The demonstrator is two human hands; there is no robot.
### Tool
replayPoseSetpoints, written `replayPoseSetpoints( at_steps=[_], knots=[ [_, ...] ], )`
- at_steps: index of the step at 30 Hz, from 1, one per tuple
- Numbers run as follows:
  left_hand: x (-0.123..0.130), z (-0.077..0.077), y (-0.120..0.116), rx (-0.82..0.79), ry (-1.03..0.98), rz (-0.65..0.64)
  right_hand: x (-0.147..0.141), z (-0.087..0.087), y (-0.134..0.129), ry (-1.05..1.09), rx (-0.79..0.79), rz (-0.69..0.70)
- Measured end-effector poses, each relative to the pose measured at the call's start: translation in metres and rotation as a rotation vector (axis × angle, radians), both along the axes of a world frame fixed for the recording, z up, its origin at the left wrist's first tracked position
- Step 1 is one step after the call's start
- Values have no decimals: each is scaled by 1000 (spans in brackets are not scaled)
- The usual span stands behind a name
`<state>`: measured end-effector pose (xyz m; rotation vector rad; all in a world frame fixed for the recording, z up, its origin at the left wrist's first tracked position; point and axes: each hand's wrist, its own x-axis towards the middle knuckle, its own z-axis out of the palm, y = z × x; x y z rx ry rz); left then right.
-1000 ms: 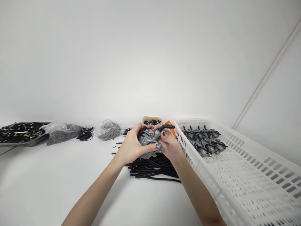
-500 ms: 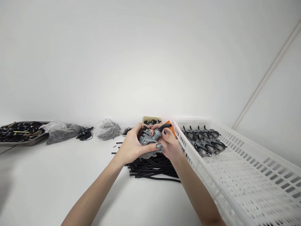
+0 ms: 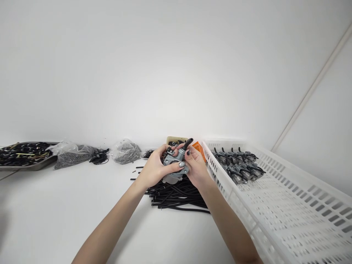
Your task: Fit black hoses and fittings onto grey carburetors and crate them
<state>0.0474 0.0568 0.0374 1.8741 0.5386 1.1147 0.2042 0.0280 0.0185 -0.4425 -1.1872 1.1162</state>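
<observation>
Change: hose (image 3: 188,143) tipped from level to upright; both hands lifted slightly.
Left hand (image 3: 154,170): wrapped tight round grey part (image 3: 173,167), held above hose pile (image 3: 176,194).
Right hand (image 3: 196,167): fingers pinch hose at part.
Risk: hose may kink or slip off if pushed askew.
Room: bare table left; crate (image 3: 275,205) wall close right.

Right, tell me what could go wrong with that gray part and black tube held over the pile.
1. The short black tube sticks up from the gray metal part, pinched by the right hand; it may kink or slip.
2. The left hand cradles the part above the loose black tubes; dropped, it could scatter them.
3. The white crate sits close by the right forearm, which might knock it.
</observation>
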Motion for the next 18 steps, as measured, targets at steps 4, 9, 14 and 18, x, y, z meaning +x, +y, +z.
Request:
replayPoseSetpoints(
  at_steps=[4, 9, 14, 18],
  knots=[
    [2, -6, 4, -166, -62, -87, 8, 4, -2, -85, 42, -3],
    [5, -16, 0, -463, -73, -247, 29, 11, -13, -225, 203, -130],
    [10, -22, -3, -577, -52, -414, 36, 10, -12, -284, 352, -202],
    [13, -24, -3, -588, -51, -390, 30, 3, -5, -225, 232, -102]
  ],
)
